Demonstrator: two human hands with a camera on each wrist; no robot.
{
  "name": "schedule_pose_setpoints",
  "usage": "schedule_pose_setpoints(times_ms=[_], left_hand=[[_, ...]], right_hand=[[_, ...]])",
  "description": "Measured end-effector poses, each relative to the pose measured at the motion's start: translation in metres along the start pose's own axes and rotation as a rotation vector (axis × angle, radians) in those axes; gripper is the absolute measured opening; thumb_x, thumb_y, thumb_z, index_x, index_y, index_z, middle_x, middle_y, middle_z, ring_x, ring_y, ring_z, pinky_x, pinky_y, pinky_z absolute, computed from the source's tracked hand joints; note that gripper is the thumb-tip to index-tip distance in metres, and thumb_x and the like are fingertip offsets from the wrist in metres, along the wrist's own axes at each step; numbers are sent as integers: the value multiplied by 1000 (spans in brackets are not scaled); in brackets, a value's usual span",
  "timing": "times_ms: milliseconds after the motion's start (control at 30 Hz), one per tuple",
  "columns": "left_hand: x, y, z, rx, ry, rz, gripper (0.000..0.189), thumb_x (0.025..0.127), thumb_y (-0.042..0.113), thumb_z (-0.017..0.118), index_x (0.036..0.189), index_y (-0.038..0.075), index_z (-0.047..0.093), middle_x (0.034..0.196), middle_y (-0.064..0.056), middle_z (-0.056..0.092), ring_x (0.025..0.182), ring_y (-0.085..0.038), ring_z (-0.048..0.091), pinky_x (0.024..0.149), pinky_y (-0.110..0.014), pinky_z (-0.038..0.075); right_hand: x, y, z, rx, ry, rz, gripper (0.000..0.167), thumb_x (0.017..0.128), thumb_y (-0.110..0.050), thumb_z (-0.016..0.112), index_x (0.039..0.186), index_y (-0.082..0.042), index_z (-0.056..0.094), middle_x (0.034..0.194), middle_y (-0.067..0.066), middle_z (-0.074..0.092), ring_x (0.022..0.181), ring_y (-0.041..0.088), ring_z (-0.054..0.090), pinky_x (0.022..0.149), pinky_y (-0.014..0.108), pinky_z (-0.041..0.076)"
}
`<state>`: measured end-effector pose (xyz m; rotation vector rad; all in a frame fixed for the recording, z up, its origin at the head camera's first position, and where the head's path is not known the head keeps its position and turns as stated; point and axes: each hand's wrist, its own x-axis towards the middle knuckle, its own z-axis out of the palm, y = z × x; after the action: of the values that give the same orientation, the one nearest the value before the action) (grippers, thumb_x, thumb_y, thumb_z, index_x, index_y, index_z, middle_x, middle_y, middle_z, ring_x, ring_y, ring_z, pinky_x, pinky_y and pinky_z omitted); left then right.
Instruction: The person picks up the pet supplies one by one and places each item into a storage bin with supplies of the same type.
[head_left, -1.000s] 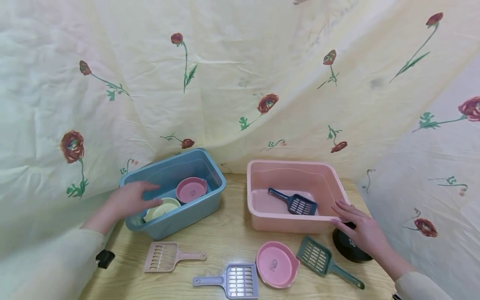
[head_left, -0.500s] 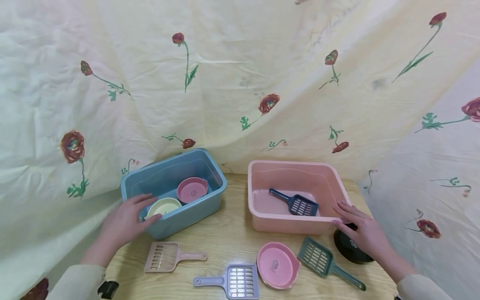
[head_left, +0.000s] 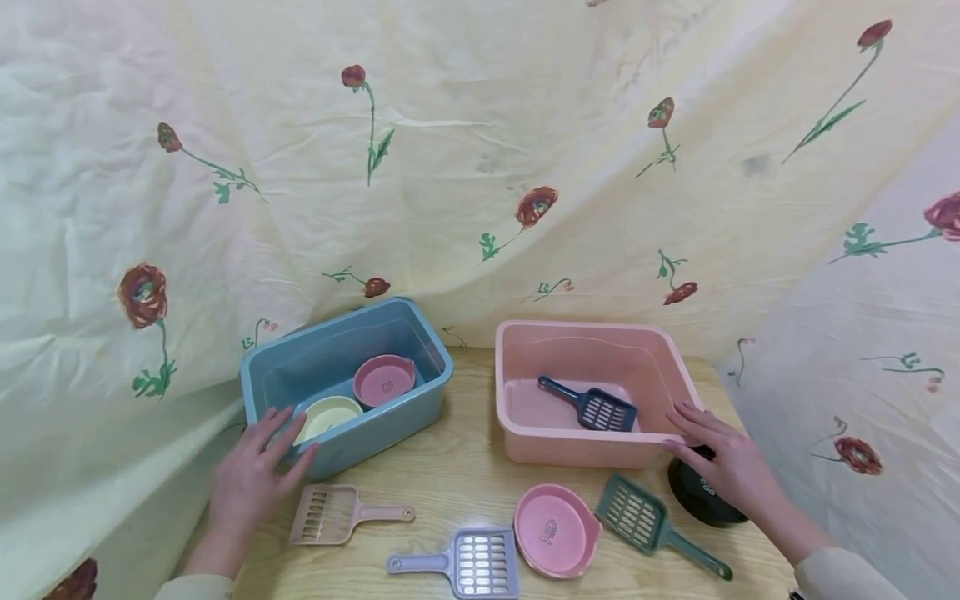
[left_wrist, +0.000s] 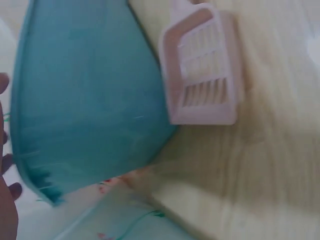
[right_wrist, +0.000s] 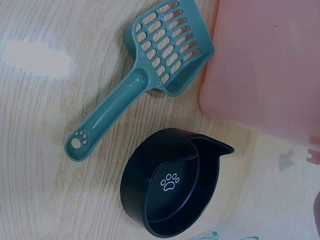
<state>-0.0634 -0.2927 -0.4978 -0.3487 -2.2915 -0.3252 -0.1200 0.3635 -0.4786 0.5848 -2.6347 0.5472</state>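
My left hand (head_left: 251, 479), fingers spread and holding nothing, is at the near left corner of a blue litter box (head_left: 375, 439). Inside that box are a pale yellow bowl (head_left: 330, 415) and a dusky pink bowl (head_left: 384, 381). The left wrist view shows only fingertips (left_wrist: 7, 162) at its left edge, beside the box wall. On the right, my right hand (head_left: 716, 457) rests with extended fingers on the near right corner of a pink litter box (head_left: 577, 451). A navy litter scoop (head_left: 603, 410) lies inside it.
In front lie a light pink scoop (head_left: 360, 512), a lavender scoop (head_left: 450, 560), a pink bowl (head_left: 553, 533) and a green scoop (head_left: 660, 533). A black bowl (right_wrist: 134, 185) with a paw print stands under my right forearm. Flowered cloth (head_left: 465, 167) hangs behind the table.
My left hand has drawn back from over the pale yellow bowl, toward me, to the blue box's near left corner. The right hand stays on the pink box; the bowls and scoops have not moved.
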Motion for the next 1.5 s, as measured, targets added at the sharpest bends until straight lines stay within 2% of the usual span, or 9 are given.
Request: schedule_pose_setpoints(times_ms=[100, 267, 733, 967, 1067, 1133, 1300, 1367, 1500], left_hand=[[-7, 1, 11, 3, 117, 14, 71, 108, 67, 46, 120, 6, 80, 123, -19, 77, 114, -48, 72, 103, -57, 57], [-16, 5, 19, 15, 151, -27, 64, 108, 61, 51, 120, 6, 80, 123, -18, 77, 116, -46, 72, 123, -36, 40], [-27, 8, 29, 36, 221, -18, 52, 109, 52, 57, 118, 6, 81, 120, -17, 78, 113, -45, 73, 108, -61, 53], [-33, 9, 31, 21, 255, -13, 48, 109, 46, 59, 113, 3, 82, 115, -18, 79, 110, -47, 74, 110, -62, 51], [-34, 10, 30, 22, 243, -26, 48, 109, 45, 59, 114, 4, 82, 117, -17, 79, 111, -47, 74, 112, -60, 49], [-34, 11, 30, 23, 233, -28, 47, 109, 45, 58, 115, 4, 82, 118, -17, 79, 112, -47, 73, 113, -60, 49], [-35, 12, 30, 24, 232, -24, 45, 110, 43, 58, 115, 4, 82, 117, -17, 79, 111, -47, 73, 111, -61, 50], [-35, 11, 30, 21, 242, -20, 45, 110, 42, 59, 114, 4, 82, 117, -17, 79, 111, -47, 74, 109, -62, 51], [-35, 9, 29, 27, 246, -22, 44, 110, 42, 60, 114, 5, 82, 117, -16, 79, 111, -46, 74, 107, -65, 52]], right_hand=[[0, 1, 0, 5, 6, -8, 59, 82, -19, 92, 138, -12, 74, 139, 22, 69, 121, 52, 66, 110, -1, 13], [0, 0, -1, -5, -1, 3, 59, 83, -20, 92, 138, -12, 73, 139, 22, 69, 122, 51, 67, 114, 2, 15], [-1, -1, 0, 2, 10, -3, 60, 82, -18, 93, 138, -12, 73, 139, 22, 69, 121, 52, 67, 110, -1, 13], [1, -1, -2, -19, -5, -11, 61, 81, -20, 93, 137, -9, 73, 138, 22, 70, 121, 49, 67, 115, 5, 21], [3, -2, -6, -29, -40, -10, 61, 81, -23, 94, 136, -7, 74, 138, 22, 70, 122, 48, 67, 114, 6, 25], [5, -4, -11, -40, -63, -16, 62, 80, -24, 94, 136, -8, 74, 138, 21, 70, 121, 46, 68, 113, 11, 38], [13, -21, -31, -16, -142, -60, 59, 82, -19, 93, 137, -11, 73, 135, 17, 73, 108, 33, 75, 76, 31, 62], [18, -33, -41, 38, -218, -53, 53, 85, -20, 91, 135, -10, 75, 128, 13, 77, 100, 23, 77, 70, 31, 62], [33, -59, -56, 206, -460, 15, 45, 95, -29, 83, 135, -9, 75, 119, 7, 80, 97, 8, 76, 76, 28, 64]])
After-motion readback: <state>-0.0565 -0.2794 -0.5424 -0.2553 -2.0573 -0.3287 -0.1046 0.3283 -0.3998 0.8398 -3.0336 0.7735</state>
